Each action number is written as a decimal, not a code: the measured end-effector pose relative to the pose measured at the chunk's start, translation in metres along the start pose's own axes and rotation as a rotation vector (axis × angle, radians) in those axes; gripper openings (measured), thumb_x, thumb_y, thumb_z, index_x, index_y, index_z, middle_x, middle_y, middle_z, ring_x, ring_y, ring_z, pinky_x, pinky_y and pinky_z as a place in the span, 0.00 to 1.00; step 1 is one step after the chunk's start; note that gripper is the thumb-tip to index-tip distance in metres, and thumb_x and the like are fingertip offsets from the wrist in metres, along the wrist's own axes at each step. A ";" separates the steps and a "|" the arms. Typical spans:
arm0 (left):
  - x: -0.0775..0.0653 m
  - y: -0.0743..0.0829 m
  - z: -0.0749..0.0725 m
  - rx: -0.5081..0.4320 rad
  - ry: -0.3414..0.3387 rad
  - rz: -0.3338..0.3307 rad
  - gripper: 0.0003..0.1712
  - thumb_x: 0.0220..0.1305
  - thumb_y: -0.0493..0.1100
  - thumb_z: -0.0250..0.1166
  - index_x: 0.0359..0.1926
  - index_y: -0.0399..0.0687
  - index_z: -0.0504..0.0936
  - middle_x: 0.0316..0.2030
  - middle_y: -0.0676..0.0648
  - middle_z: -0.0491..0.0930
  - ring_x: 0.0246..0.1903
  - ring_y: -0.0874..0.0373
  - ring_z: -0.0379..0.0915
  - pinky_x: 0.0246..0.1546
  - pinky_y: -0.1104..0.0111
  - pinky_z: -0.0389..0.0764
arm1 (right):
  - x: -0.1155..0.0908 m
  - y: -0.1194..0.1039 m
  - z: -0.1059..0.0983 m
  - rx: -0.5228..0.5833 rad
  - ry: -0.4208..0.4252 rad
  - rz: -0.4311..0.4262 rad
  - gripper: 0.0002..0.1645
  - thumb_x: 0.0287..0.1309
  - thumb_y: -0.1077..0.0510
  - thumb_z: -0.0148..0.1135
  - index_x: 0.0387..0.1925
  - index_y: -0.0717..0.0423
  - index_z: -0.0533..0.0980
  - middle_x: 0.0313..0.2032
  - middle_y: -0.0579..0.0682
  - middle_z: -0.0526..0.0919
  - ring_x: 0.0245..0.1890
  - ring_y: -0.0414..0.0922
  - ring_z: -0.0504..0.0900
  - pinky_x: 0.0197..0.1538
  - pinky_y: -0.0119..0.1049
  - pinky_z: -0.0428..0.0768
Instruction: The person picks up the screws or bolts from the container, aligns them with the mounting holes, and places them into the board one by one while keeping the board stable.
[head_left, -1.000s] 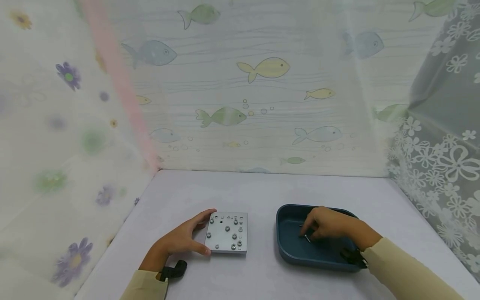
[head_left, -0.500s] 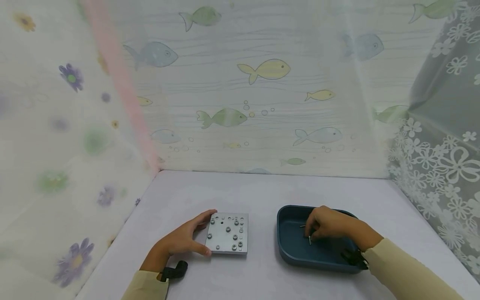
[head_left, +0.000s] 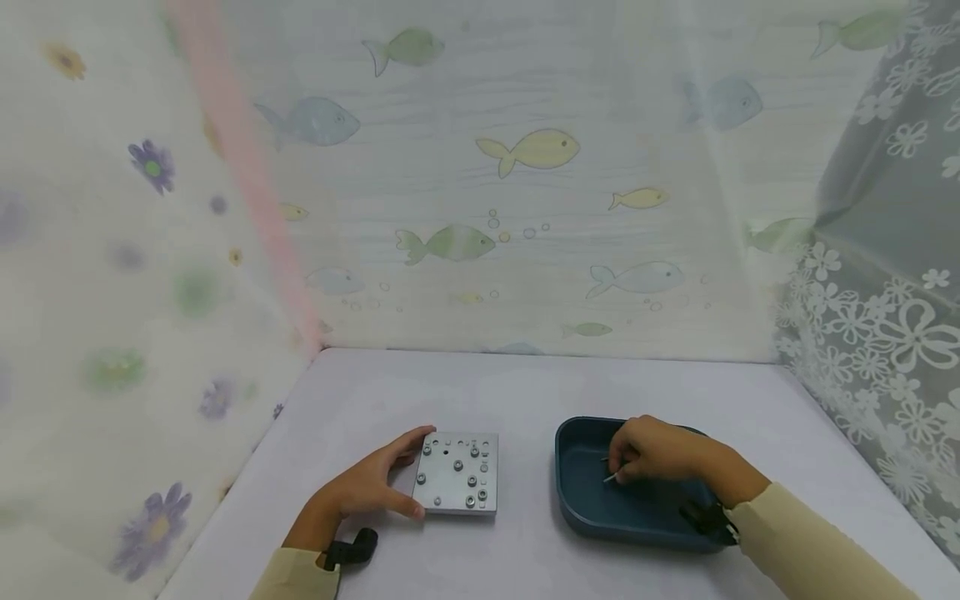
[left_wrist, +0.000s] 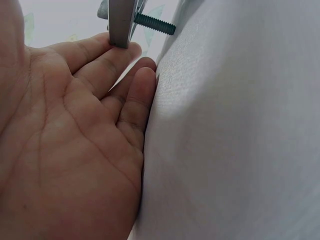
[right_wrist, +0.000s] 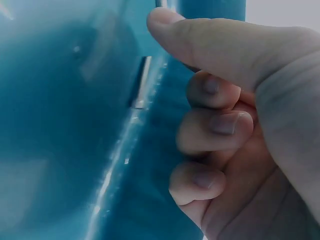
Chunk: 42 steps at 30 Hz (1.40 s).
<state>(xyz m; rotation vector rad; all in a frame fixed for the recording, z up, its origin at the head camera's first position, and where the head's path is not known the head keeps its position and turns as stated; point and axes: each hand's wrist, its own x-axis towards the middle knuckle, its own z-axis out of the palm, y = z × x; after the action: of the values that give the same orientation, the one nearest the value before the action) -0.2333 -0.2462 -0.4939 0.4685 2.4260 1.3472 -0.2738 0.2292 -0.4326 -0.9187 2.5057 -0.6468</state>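
Observation:
A square silver metal plate (head_left: 454,492) with holes and several socket-head screws lies at centre left. My left hand (head_left: 378,483) holds its left side, thumb at the near corner and fingertips at the far one. In the left wrist view the fingers touch the plate's edge (left_wrist: 120,30), and a threaded screw shank (left_wrist: 157,24) sticks out beneath. Inside a dark blue tray (head_left: 564,492), my right hand (head_left: 660,452) pinches a thin metal screw (head_left: 611,477) between thumb and fingers. The right wrist view shows only its threaded end (right_wrist: 160,3) above the thumb.
Another slim metal piece (right_wrist: 144,82) lies on the tray floor beside the right hand. White cloth (head_left: 525,554) covers the table. Fish-patterned curtain (head_left: 540,250) hangs behind, and patterned curtains stand on both sides.
In the right fingers, the screw has turned, its visible end swinging from pointing toward me to pointing left. The left hand and plate keep their places; the head view has tilted up slightly.

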 end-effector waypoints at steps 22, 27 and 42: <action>0.000 -0.003 0.002 0.008 0.007 0.002 0.71 0.37 0.57 0.87 0.81 0.66 0.57 0.78 0.56 0.61 0.76 0.44 0.59 0.78 0.37 0.49 | 0.016 -0.034 -0.014 0.033 0.161 -0.091 0.06 0.69 0.53 0.67 0.43 0.49 0.82 0.22 0.40 0.72 0.26 0.35 0.74 0.36 0.31 0.80; 0.000 -0.002 0.001 0.012 0.014 0.002 0.71 0.36 0.57 0.87 0.81 0.67 0.57 0.78 0.55 0.61 0.77 0.43 0.59 0.78 0.37 0.49 | 0.024 -0.046 -0.017 0.028 0.192 -0.101 0.06 0.69 0.53 0.66 0.44 0.49 0.82 0.22 0.41 0.73 0.25 0.37 0.73 0.35 0.32 0.79; -0.002 0.001 0.000 0.025 0.005 0.018 0.70 0.38 0.56 0.87 0.81 0.65 0.56 0.79 0.54 0.61 0.77 0.43 0.59 0.78 0.37 0.50 | 0.057 -0.078 -0.008 0.029 0.247 -0.111 0.07 0.68 0.53 0.69 0.46 0.46 0.83 0.21 0.41 0.70 0.22 0.37 0.68 0.28 0.30 0.71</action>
<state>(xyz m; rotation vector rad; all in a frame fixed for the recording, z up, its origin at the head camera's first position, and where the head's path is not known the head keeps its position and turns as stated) -0.2314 -0.2469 -0.4931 0.4952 2.4515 1.3279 -0.2795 0.1400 -0.3958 -1.0281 2.6645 -0.8785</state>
